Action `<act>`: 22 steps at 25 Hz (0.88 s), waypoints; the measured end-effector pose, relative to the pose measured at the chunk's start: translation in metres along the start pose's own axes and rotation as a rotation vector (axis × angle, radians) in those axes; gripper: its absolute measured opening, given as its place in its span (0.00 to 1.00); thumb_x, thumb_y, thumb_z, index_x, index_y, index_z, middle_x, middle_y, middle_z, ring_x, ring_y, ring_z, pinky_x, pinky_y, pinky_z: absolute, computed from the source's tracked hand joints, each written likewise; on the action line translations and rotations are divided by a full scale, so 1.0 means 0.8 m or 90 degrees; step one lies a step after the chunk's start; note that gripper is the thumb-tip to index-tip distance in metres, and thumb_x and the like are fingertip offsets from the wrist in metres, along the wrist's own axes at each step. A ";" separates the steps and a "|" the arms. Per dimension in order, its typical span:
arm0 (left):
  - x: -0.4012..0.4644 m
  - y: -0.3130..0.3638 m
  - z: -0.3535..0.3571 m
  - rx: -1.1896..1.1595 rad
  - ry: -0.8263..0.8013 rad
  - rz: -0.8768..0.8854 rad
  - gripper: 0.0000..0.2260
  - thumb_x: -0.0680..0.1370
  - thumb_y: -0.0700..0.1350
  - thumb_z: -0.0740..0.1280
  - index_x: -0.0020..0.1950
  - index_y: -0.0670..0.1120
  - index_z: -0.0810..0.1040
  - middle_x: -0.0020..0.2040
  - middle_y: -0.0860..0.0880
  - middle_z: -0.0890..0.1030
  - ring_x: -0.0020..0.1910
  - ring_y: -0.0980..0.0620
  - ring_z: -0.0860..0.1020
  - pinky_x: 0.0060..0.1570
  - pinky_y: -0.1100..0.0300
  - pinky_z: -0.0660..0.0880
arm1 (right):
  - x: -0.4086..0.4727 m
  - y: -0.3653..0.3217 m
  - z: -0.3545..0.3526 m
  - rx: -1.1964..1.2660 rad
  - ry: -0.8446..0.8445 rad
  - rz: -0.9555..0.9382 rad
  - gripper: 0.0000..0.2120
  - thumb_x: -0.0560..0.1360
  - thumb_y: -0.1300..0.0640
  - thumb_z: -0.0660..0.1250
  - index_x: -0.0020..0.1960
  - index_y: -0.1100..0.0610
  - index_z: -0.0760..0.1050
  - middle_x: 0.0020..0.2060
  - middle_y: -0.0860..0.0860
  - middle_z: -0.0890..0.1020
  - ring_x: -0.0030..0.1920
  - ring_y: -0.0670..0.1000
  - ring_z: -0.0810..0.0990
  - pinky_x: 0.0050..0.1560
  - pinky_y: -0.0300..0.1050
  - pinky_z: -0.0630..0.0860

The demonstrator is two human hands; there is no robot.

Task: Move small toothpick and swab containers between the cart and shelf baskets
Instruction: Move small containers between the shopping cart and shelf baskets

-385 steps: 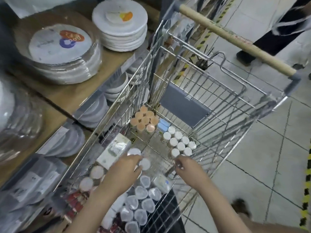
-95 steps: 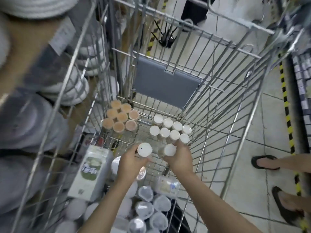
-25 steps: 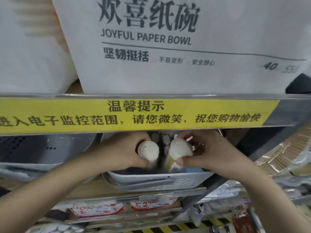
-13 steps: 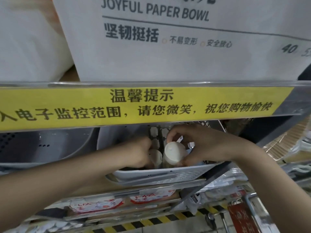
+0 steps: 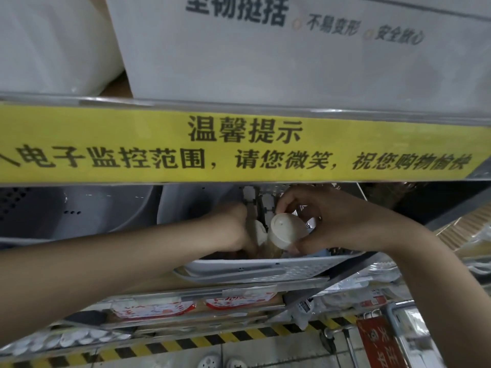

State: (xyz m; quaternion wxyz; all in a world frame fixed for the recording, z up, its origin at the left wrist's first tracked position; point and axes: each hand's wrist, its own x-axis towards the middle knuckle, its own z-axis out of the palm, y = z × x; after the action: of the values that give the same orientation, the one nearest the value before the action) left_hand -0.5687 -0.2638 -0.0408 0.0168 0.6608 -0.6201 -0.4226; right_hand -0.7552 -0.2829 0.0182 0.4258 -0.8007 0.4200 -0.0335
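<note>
Both hands reach into a pale grey perforated shelf basket (image 5: 265, 273) under the yellow-labelled shelf edge. My right hand (image 5: 334, 224) grips a small white-capped container (image 5: 284, 231), tilted, above the basket's inside. My left hand (image 5: 233, 229) is deep in the basket with its fingers turned away from me. Just right of it shows the white cap of another container (image 5: 259, 231). Whether the left fingers hold it is hidden. The cart is out of view.
A yellow warning strip (image 5: 239, 147) fronts the shelf above, close over the hands. White paper-bowl packs (image 5: 292, 49) sit on top. A second grey basket (image 5: 79, 211) stands to the left. Packaged goods hang at the right (image 5: 465, 229). Hazard tape (image 5: 186, 341) marks the floor.
Both hands have pushed further into the basket since a second ago. The left hand's container has gone down inside; the right one's container is tilted lower.
</note>
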 end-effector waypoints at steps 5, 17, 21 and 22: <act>0.000 -0.007 -0.001 -0.304 -0.092 -0.069 0.14 0.70 0.34 0.73 0.54 0.36 0.77 0.45 0.41 0.81 0.45 0.46 0.80 0.45 0.55 0.80 | -0.004 0.000 -0.003 -0.004 0.002 0.013 0.20 0.65 0.59 0.78 0.50 0.44 0.75 0.47 0.39 0.78 0.45 0.42 0.78 0.40 0.31 0.71; 0.009 -0.008 0.002 -0.447 -0.127 -0.207 0.19 0.76 0.32 0.66 0.66 0.32 0.69 0.57 0.34 0.79 0.51 0.41 0.81 0.42 0.55 0.80 | -0.026 -0.011 -0.005 0.039 0.237 0.101 0.16 0.66 0.51 0.76 0.46 0.38 0.72 0.43 0.31 0.76 0.39 0.27 0.74 0.38 0.20 0.70; 0.016 -0.007 0.005 -0.408 -0.131 -0.230 0.18 0.77 0.34 0.65 0.67 0.34 0.69 0.59 0.36 0.78 0.52 0.44 0.81 0.42 0.58 0.81 | -0.027 -0.006 -0.003 0.111 0.269 0.127 0.15 0.66 0.52 0.76 0.42 0.39 0.72 0.41 0.31 0.76 0.37 0.28 0.73 0.35 0.20 0.69; 0.018 -0.006 0.008 -0.413 -0.130 -0.227 0.18 0.77 0.34 0.65 0.67 0.34 0.69 0.59 0.36 0.78 0.53 0.44 0.81 0.41 0.58 0.81 | -0.028 -0.007 -0.004 0.121 0.279 0.135 0.14 0.66 0.52 0.76 0.41 0.39 0.72 0.40 0.31 0.76 0.37 0.29 0.73 0.36 0.23 0.70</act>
State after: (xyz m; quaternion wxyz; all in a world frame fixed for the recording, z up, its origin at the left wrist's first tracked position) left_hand -0.5706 -0.2718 -0.0551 0.0895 0.6732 -0.3284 -0.6565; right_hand -0.7667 -0.2677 0.0309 0.3991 -0.6823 0.5787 -0.2009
